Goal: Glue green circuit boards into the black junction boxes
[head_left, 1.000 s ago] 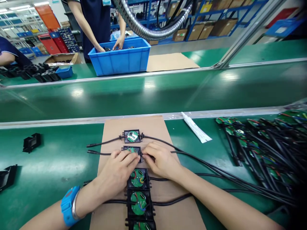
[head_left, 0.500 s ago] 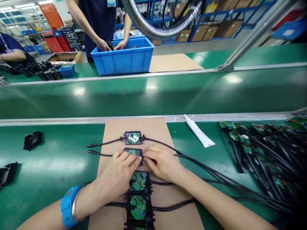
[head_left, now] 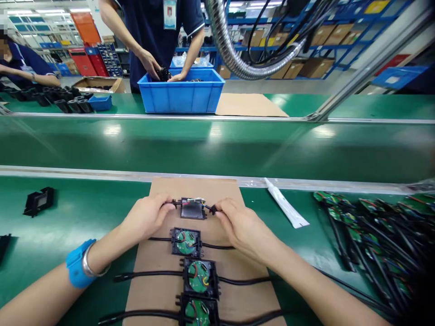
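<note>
At the far end of the cardboard sheet (head_left: 159,185) lies a small black plastic housing (head_left: 192,210). Its circuit board (head_left: 196,199) is tipped up nearly edge-on at the back, with thin coloured wires showing. My left hand (head_left: 147,216) pinches the black cable on the housing's left side. On the other side, my right hand (head_left: 243,224) pinches the right-hand cable at its black grommet (head_left: 213,209). Closer to me, a second housing (head_left: 186,242) holds a round green board lying flat. Below it, more housings (head_left: 200,277) with boards and cables stand in a column.
A white tube (head_left: 287,203) lies right of the cardboard. Wired boards (head_left: 367,231) are heaped at the far right, and an empty black housing (head_left: 39,201) sits at left. Across the green line, a co-worker's hands are in a blue bin (head_left: 181,97). A metal hose (head_left: 234,54) hangs above.
Both hands have moved from the second housing to the farthest one, and now grip its cables. That housing's board, flat before, is now tipped up. The view has shifted slightly.
</note>
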A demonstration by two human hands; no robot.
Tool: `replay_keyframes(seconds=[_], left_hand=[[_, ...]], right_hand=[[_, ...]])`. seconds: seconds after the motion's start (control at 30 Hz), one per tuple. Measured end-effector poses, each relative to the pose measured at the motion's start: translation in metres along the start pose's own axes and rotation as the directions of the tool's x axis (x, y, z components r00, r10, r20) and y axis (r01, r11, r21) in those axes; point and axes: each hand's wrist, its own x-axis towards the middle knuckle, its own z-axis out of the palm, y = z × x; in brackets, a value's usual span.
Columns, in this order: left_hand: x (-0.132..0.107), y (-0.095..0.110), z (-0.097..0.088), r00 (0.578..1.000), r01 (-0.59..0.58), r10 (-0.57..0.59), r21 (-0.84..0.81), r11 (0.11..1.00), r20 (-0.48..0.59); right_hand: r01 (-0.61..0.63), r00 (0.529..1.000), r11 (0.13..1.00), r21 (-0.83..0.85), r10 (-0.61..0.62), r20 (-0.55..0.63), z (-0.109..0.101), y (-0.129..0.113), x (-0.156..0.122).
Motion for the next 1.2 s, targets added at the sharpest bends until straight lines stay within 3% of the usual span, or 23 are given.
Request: replay_keyframes(seconds=[0.13,0.27,0.57,0.77,0.97,1.2], left_hand=[[0.002,0.006,-0.003,1.000,0.006,-0.005,0.051,0.999,-0.015],[0.012,0.013,0.006,0.999,-0.052,0.049,0.186,0.981,0.016],[0.018,0.017,0.014,0.997,-0.071,0.062,0.217,0.974,0.047],[0.020,0.010,0.015,0.997,-0.049,0.040,0.134,0.990,0.071],[0.024,0.003,0.007,0.995,-0.048,0.049,-0.008,0.999,0.088],[0.018,0.010,0.000,0.998,-0.025,0.028,-0.048,0.999,0.064]], right_hand=[[0.018,0.973,0.988,-0.154,0.018,0.232,-0.022,-0.023,0.005],[0.057,0.948,0.974,-0.217,0.016,0.319,-0.026,-0.031,0.025],[0.010,0.938,0.968,-0.249,0.077,0.338,-0.017,-0.020,0.046],[0.110,0.913,0.987,-0.117,-0.055,0.403,-0.009,-0.010,0.049],[0.130,0.899,0.978,-0.164,-0.046,0.436,-0.003,-0.006,0.055],[0.144,0.896,0.978,-0.151,-0.065,0.438,-0.003,-0.017,0.044]])
